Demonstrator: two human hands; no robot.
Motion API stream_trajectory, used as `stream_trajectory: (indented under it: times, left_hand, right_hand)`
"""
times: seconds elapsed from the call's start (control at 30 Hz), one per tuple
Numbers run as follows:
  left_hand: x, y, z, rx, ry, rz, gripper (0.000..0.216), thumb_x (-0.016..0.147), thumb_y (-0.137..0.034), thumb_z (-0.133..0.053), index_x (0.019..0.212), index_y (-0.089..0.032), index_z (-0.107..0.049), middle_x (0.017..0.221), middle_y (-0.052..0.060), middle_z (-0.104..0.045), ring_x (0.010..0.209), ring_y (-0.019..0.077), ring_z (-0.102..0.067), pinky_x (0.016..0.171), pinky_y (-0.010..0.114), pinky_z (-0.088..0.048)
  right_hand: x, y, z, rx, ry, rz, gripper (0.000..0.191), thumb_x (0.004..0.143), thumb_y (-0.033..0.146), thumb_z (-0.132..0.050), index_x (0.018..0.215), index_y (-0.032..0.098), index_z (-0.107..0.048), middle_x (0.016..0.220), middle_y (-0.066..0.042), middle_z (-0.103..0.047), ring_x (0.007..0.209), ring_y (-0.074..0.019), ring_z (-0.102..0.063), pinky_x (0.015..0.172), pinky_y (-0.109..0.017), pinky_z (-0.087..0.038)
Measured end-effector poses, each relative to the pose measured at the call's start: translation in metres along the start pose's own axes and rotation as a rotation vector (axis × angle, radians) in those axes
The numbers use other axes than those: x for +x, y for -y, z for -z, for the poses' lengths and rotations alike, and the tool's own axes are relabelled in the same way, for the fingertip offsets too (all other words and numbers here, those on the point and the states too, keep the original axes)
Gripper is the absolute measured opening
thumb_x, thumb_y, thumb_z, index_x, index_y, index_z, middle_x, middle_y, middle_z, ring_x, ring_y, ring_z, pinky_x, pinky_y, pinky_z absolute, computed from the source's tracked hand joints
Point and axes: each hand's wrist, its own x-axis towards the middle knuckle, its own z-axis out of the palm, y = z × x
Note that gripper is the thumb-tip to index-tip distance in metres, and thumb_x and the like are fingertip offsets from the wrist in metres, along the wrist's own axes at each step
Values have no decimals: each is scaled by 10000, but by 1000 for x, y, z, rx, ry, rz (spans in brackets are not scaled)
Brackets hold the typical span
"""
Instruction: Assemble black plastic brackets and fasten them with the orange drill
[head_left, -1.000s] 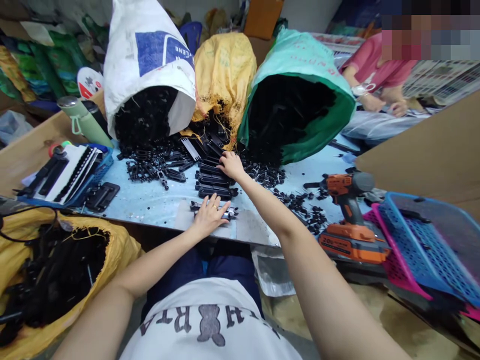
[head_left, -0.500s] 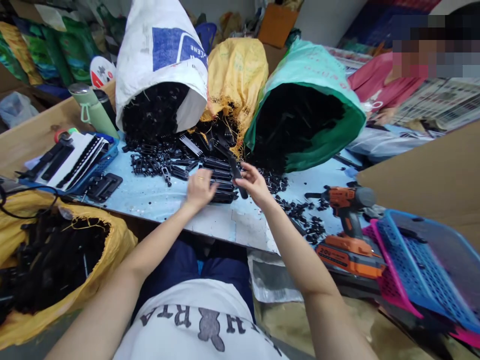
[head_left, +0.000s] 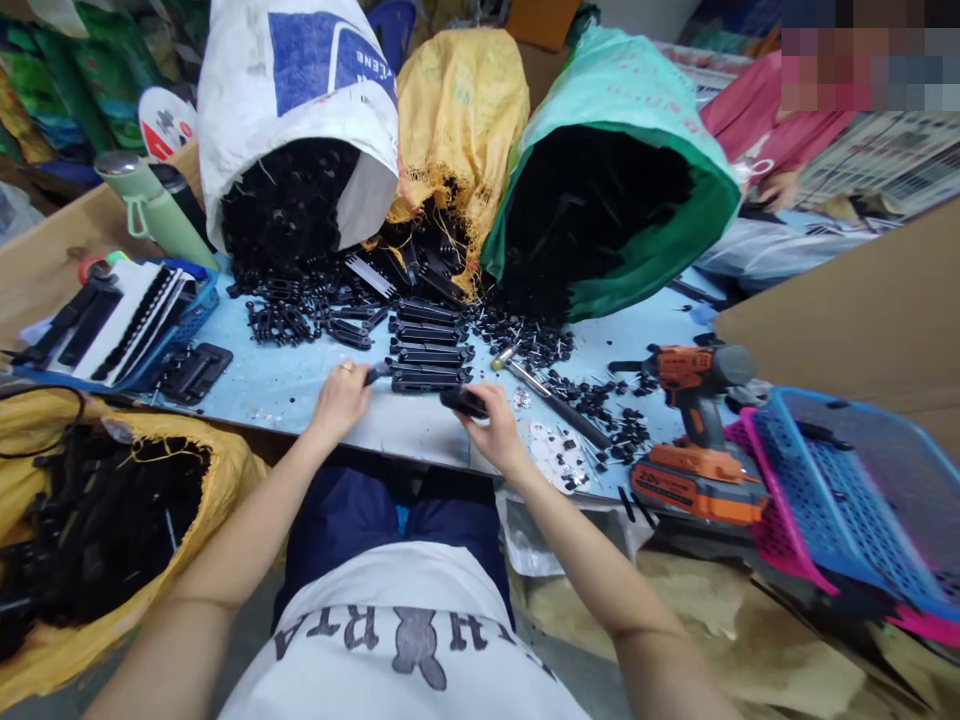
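My left hand (head_left: 341, 400) is closed, its fingertips on a small black plastic part (head_left: 377, 373) at the left end of a row of black arm-like pieces (head_left: 429, 355). These pieces lie side by side on the blue worktop (head_left: 285, 385). My right hand (head_left: 493, 428) grips a flat, dark plastic piece (head_left: 462, 403) just off the near right corner of that row. Its fingers wrap the piece and hide part of it. Beyond my right hand lies a hammer (head_left: 555, 398) with a dark handle, among loose screws and small black fittings (head_left: 592, 410).
Three sacks face me at the back: white (head_left: 375, 190), yellow (head_left: 465, 110) and green (head_left: 645, 300). An orange cordless drill (head_left: 701, 480) and blue basket (head_left: 840, 500) stand right. Left are a full tray (head_left: 161, 340) and a yellow sack (head_left: 232, 480). Another person's sleeve (head_left: 750, 110) shows at upper right.
My left hand has moved left, off the row, and now has a small black part at its fingertips. My right hand has come nearer to me with the dark piece, uncovering the hammer.
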Motion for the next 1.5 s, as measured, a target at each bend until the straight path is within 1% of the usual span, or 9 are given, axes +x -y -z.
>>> stream_trajectory:
  times: [0.1, 0.27, 0.43, 0.57, 0.77, 0.97, 1.2, 1.3, 1.5]
  left_hand:
    - [-24, -25, -10, -118, 79, -117, 269, 835, -123, -432, 1076, -142, -550, 1034, 132, -567, 938, 243, -577, 816, 355, -475]
    - [-37, -46, -18, -421, 25, -86, 354, 913, -235, -386, 1238, -140, -489, 1098, 125, -592, 1028, 221, -573, 888, 366, -466]
    - [-39, -71, -14, -749, 2, -77, 356, 929, -294, -384, 1224, -174, -545, 1008, 85, -621, 953, 172, -595, 851, 319, -480]
    - [-37, -86, -8, -855, -102, -12, 352, 897, -301, -467, 1216, -188, -563, 993, 76, -616, 938, 163, -594, 854, 306, -476]
    - [-40, -93, 4, -689, -46, -80, 342, 905, -304, -454, 1210, -208, -575, 932, 63, -611, 889, 165, -601, 799, 295, -494]
    - [-43, -113, -14, -778, -335, 10, 351, 937, -314, -367, 1212, -209, -559, 1071, 102, -616, 1022, 187, -582, 889, 346, -483]
    - [-40, -95, -66, -1089, -149, 266, 460, 915, -471, -342, 1266, -191, -440, 838, 46, -600, 602, 132, -628, 539, 276, -548]
    - [-46, -78, -75, -916, -220, 235, 501, 900, -467, -365, 1320, -194, -368, 955, 88, -584, 818, 187, -647, 710, 348, -560]
    - [-34, -35, -68, -447, -301, -161, 561, 872, -499, -350, 1149, -62, -567, 1095, 206, -580, 1103, 328, -515, 970, 497, -403]
  right_hand:
    - [-25, 0, 4, -353, 206, 142, 356, 873, 304, -499, 1214, 207, -526, 1216, -172, -516, 1149, -296, -485, 934, -509, -431]
    - [-34, 6, 3, -490, 402, 173, 441, 876, 375, -509, 1276, 192, -495, 1250, -158, -531, 1191, -296, -474, 1013, -529, -359]
    - [-7, 17, -6, -10, 221, -183, 466, 920, 429, -388, 1336, 226, -446, 1078, -105, -608, 883, -205, -617, 784, -393, -525]
    - [4, 26, -11, 493, 177, -344, 521, 894, 479, -408, 1378, 287, -388, 1048, -49, -593, 609, -101, -565, 530, -258, -520]
    - [-4, 21, 7, 364, 253, -117, 500, 880, 423, -481, 1357, 285, -427, 965, -36, -538, 591, -77, -518, 566, -250, -515]
    - [-14, 31, -8, 285, 133, -88, 525, 901, 434, -430, 1402, 303, -343, 1000, -74, -532, 639, -128, -543, 576, -296, -529]
    - [-13, 34, -22, -230, 180, -210, 455, 918, 432, -387, 1313, 221, -471, 1087, -112, -588, 971, -238, -583, 848, -372, -473]
    - [-22, 29, -15, -397, 170, -141, 499, 866, 494, -482, 1277, 213, -503, 1125, -116, -569, 1028, -248, -552, 864, -357, -457]
    - [-48, 5, -15, -466, 123, -14, 423, 812, 517, -566, 1071, 190, -640, 1044, -78, -609, 991, -197, -544, 886, -304, -422]
